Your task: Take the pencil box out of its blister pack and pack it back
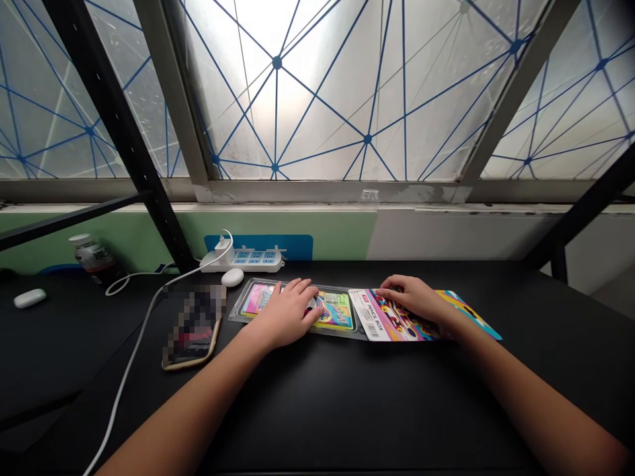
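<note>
A colourful pencil box (340,311) lies in a clear plastic tray (361,330) on the black desk. My left hand (292,311) rests over the middle of the box, its fingers spread and lying flat. To the right, a printed card sleeve (367,314) marked "PENCIL BOX" overlaps the tray's right end. My right hand (414,297) lies on top of this card with its fingers bent downward; the fingertips are partly hidden, so I cannot tell whether they grip it. A yellow and blue part of the packaging shows beyond the right wrist.
Left of the tray lies a phone (193,327) with a blurred screen. A white power strip (255,259), a white earphone case (232,277) and a trailing white cable (133,357) are near it. A bottle (96,258) stands far left, behind a black frame post (129,145).
</note>
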`<state>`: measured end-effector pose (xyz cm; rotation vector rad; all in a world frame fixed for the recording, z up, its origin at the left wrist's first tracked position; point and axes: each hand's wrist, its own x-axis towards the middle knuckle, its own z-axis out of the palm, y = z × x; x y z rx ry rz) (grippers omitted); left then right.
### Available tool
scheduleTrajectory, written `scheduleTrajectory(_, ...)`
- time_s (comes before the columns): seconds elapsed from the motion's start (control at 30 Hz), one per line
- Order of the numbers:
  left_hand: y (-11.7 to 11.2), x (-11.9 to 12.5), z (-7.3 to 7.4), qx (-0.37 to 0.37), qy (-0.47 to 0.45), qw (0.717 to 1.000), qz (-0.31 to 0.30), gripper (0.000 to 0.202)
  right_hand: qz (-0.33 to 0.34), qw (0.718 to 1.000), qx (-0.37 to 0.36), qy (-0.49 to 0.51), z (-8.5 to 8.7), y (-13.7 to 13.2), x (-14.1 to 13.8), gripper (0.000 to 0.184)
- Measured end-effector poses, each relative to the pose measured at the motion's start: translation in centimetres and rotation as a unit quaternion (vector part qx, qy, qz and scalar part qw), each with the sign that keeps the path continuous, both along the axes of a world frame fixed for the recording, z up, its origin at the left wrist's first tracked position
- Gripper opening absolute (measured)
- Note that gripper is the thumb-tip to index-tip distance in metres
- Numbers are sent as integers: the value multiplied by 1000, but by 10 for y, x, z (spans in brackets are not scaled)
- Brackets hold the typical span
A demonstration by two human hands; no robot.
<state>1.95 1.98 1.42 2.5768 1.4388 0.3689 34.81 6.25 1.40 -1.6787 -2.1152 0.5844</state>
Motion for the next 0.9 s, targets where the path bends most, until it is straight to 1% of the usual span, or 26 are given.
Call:
scheduleTrajectory(0.2,-3,0,4,5,3,1000,14,50,-18,999,28,-11,8,-2,3,37)
scheduleTrajectory(0.3,-4,1,3,7,11,1000,21,50,-21,999,45,-17,8,-2,5,36)
scheduleTrajectory(0.57,-3,-1,3,2,9,1000,17,49,-18,997,72,-18,6,1,12,38)
scheduleTrajectory(0.7,-4,2,2,-1,-9,999,33,47,-31,998,62,0,3,-2,1,38)
scheduleTrajectory(0.9,-9,16,-4,15,-57,997,43,36,-31,998,51,9,-7,-10,-32,36)
